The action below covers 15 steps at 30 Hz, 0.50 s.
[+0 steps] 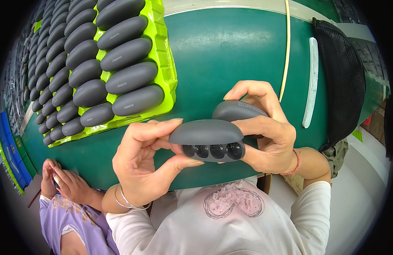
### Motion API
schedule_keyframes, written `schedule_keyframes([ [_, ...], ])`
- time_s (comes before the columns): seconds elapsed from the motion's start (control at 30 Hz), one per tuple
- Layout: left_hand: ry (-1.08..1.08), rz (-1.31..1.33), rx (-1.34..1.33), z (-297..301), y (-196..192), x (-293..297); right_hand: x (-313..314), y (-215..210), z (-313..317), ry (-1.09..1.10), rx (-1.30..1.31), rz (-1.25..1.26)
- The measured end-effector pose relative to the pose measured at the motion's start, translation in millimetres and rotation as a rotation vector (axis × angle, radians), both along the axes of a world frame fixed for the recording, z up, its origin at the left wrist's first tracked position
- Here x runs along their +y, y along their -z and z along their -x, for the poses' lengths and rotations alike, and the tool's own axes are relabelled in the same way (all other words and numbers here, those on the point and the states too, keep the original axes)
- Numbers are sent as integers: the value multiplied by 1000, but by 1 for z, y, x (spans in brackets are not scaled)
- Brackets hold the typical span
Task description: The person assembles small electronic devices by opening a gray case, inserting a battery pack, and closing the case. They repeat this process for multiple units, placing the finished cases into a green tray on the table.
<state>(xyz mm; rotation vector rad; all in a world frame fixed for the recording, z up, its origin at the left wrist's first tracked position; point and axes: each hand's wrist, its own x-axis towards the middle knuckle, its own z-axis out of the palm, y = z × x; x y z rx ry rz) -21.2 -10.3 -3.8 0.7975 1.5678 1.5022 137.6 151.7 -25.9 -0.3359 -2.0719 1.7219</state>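
Note:
Between my hands is a dark grey oval case [205, 132] with its hinged lid partly lifted. Glossy black wells show inside. My left hand [139, 163] pinches its left end, thumb below and index finger above. A second dark grey oval case [236, 109], lid down as far as I can see, sits just behind the first, gripped in the curled fingers of my right hand [275, 131]. That hand's thumb also touches the right end of the first case. The lower part of the second case is hidden.
At the left, a bright green tray [164, 46] holds many similar grey cases in rows on the green table [226, 51]. A pale strip [311, 83], a thin cream cord [285, 51] and a black mesh bag [341, 72] lie right. Another person's hands [64, 182] are at lower left.

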Motion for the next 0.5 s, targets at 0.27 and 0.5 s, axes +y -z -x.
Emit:
schedule_keyframes([
  [0.27, 49, -107, 207, -1, 8, 4, -3, 2, 1, 97, 11, 39],
  [0.5, 78, -104, 409, 1, 2, 10, -5, -3, 2, 99, -30, 101],
])
